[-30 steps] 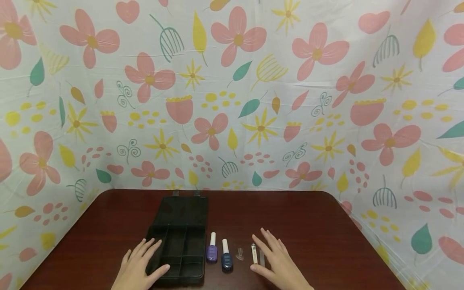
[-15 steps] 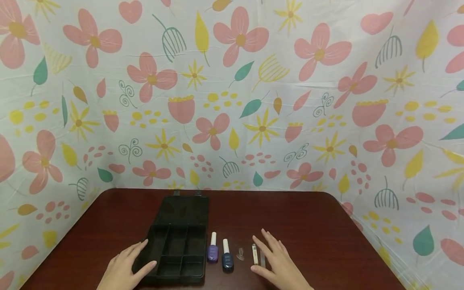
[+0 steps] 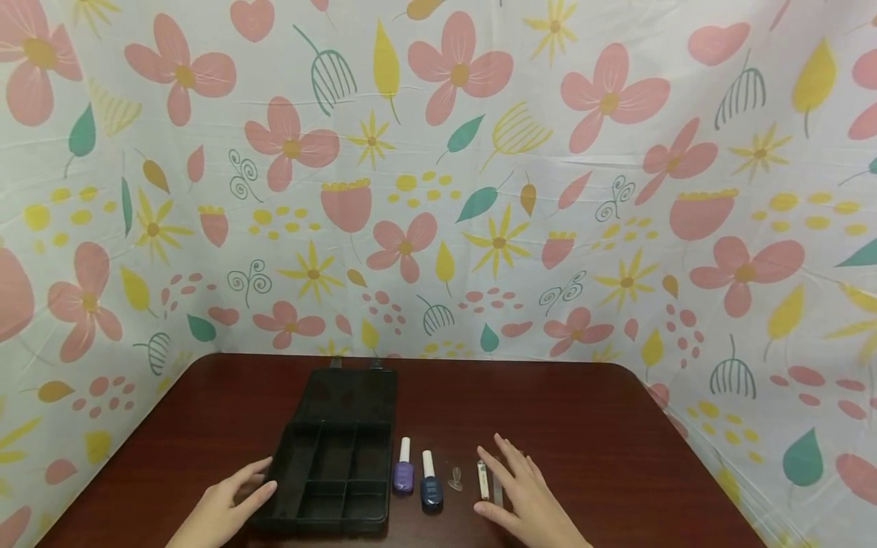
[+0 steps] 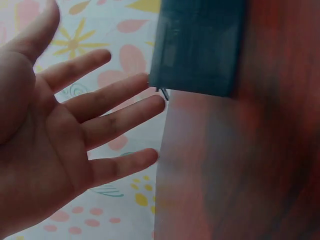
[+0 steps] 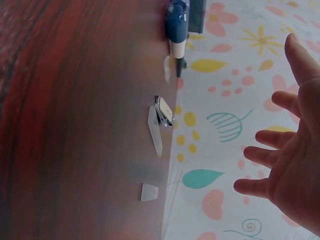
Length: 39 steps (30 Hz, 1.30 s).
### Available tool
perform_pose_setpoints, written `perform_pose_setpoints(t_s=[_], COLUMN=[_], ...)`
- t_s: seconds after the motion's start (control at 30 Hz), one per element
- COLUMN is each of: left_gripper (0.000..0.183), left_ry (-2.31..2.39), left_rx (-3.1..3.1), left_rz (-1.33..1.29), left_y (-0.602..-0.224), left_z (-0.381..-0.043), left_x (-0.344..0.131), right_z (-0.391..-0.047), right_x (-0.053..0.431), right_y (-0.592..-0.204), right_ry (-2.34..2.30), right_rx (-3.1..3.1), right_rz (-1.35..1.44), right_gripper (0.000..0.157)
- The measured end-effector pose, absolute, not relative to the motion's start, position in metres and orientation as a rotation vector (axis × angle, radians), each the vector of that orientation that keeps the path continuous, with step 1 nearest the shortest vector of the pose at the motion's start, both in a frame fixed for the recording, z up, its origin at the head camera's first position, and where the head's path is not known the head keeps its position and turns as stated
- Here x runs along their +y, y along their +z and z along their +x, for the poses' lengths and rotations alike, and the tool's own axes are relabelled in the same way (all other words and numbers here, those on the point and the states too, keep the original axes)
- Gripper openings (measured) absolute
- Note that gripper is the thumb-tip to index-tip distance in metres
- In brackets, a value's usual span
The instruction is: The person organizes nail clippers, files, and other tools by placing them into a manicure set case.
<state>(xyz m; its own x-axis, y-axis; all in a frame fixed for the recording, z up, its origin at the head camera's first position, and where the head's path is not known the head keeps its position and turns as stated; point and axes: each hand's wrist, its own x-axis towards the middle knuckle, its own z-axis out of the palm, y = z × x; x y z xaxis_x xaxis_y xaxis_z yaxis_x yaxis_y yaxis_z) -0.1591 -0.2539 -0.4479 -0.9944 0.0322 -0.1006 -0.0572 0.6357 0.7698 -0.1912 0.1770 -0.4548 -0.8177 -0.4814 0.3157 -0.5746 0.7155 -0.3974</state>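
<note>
A black compartment box (image 3: 332, 491) stands with its lid (image 3: 348, 396) folded back. At its left edge is my left hand (image 3: 222, 502), fingers loosely extended; the left wrist view shows the palm with spread fingers and nothing held. My right hand (image 3: 527, 495) hovers with fingers spread by a nail clipper (image 3: 483, 481) and a thin flat strip (image 3: 497, 491) that it partly hides. Right of the box are a purple nail polish bottle (image 3: 403, 476), a dark blue nail polish bottle (image 3: 431, 491) and a small clear piece (image 3: 455, 479), perhaps a nail tip.
All of this is on a dark reddish-brown table (image 3: 603, 426), with a flower-patterned cloth (image 3: 438, 228) hanging behind and on both sides. A small whitish piece (image 5: 149, 192) lies beyond the strip in the right wrist view.
My left hand has slid leftward from over the box's left compartment to its outer edge. The right hand stays nearly still, and the head view has shifted slightly.
</note>
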Motion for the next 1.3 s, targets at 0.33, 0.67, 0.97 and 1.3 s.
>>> perform_pose_setpoints(t_s=[0.33, 0.67, 0.97, 1.3], left_gripper=[0.052, 0.053, 0.061, 0.063], left_ry=[1.458, 1.509, 1.586, 1.724], left_rx=[2.623, 2.548, 2.366, 2.157], left_rz=[0.089, 0.042, 0.094, 0.228], left_y=[-0.45, -0.455, -0.463, -0.466], left_z=[-0.163, -0.169, -0.173, -0.174], left_x=[-0.267, -0.271, -0.281, -0.284], right_z=[-0.19, -0.191, -0.191, -0.191], right_x=[0.178, 0.178, 0.179, 0.181], right_y=[-0.455, -0.455, -0.456, -0.457], right_ry=[0.739, 0.734, 0.746, 0.732], right_rx=[-2.756, -2.766, -2.761, -2.767], right_rz=[0.854, 0.867, 0.862, 0.856], right_gripper=[0.064, 0.064, 0.064, 0.064])
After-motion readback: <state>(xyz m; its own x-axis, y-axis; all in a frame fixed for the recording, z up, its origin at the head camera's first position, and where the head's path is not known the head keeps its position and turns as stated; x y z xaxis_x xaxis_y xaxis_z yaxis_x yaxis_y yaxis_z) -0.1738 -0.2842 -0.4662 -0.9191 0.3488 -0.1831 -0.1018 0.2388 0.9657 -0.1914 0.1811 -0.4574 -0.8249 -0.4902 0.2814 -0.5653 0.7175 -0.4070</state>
